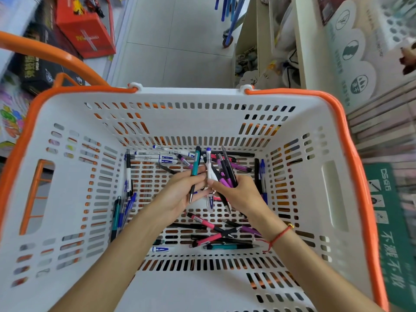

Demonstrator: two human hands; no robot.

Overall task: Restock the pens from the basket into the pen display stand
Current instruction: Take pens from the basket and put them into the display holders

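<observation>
- Fingers of the left hand (180, 192) pinch a teal pen (195, 168) near its middle, tip pointing to 6 o'clock; fingers of the right hand (238, 194) are curled round a bundle of pens (225, 174), purple, black and white, fanned toward 12 o'clock.
- Both hands meet over the middle of the basket (202, 287), a white slotted one with an orange rim.
- Loose pens (209, 238) lie on the basket floor: a cluster at 6 o'clock below the hands, several along the far wall at 12 o'clock, a few at 9 o'clock by the left wall.
- No pen display stand can be clearly made out.
- Risk: the bundle looks loose and uneven, so adding the teal pen could let one slip back down.
- Risk: narrow pens might wedge tip-first in the floor slots if dropped.
</observation>
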